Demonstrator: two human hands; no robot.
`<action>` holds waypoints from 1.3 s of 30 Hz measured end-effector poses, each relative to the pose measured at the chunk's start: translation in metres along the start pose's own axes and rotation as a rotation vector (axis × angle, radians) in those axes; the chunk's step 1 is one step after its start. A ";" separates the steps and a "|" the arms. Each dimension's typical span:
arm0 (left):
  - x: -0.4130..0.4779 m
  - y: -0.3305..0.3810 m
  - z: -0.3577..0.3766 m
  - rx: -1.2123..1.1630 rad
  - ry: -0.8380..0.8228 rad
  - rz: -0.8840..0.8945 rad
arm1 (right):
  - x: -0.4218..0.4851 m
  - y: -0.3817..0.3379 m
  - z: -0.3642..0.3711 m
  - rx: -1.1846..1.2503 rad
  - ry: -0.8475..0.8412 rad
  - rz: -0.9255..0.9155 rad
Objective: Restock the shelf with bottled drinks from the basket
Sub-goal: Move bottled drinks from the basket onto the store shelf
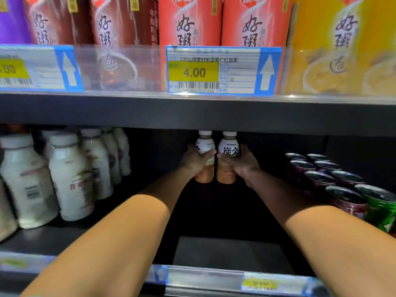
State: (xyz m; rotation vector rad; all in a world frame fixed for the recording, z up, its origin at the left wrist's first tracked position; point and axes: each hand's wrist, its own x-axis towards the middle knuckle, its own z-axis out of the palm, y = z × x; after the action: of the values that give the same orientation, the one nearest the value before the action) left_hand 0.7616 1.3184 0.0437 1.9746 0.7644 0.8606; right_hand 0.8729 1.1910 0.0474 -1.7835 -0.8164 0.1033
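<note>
Both my arms reach deep into the dark lower shelf (231,251). My left hand (194,160) grips one brown bottled drink (205,146) with a white cap and white label. Right beside it, my right hand (242,161) grips a second bottle of the same kind (228,146). The two bottles stand upright, nearly touching, at the back of the shelf. Their caps sit just under the upper shelf board (192,113). The basket is out of view.
Rows of white bottles (70,179) fill the shelf's left side. Cans with dark tops (334,181) and a green one (383,209) fill the right. Above, cartons stand behind a price rail with a 4.00 tag (194,71). A front rail (214,277) edges the lower shelf.
</note>
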 end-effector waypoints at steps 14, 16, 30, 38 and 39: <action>0.009 -0.002 0.001 -0.051 0.011 -0.081 | 0.009 0.002 0.010 -0.032 0.071 -0.013; 0.010 -0.002 0.002 -0.048 0.015 -0.110 | 0.007 -0.001 0.012 -0.032 0.085 0.004; -0.183 0.077 -0.074 0.866 -0.267 0.208 | -0.186 -0.086 -0.063 -0.994 -0.014 -0.229; -0.329 0.147 -0.041 0.783 -0.264 0.905 | -0.357 -0.105 -0.183 -1.243 0.151 -0.115; -0.345 0.153 -0.024 0.755 -0.293 0.961 | -0.378 -0.100 -0.201 -1.252 0.184 -0.036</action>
State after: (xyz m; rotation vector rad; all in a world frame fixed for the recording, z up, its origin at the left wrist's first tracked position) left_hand 0.5717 0.9937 0.0868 3.1443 -0.1399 0.8089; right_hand 0.6296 0.8275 0.0901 -2.8614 -0.8273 -0.7410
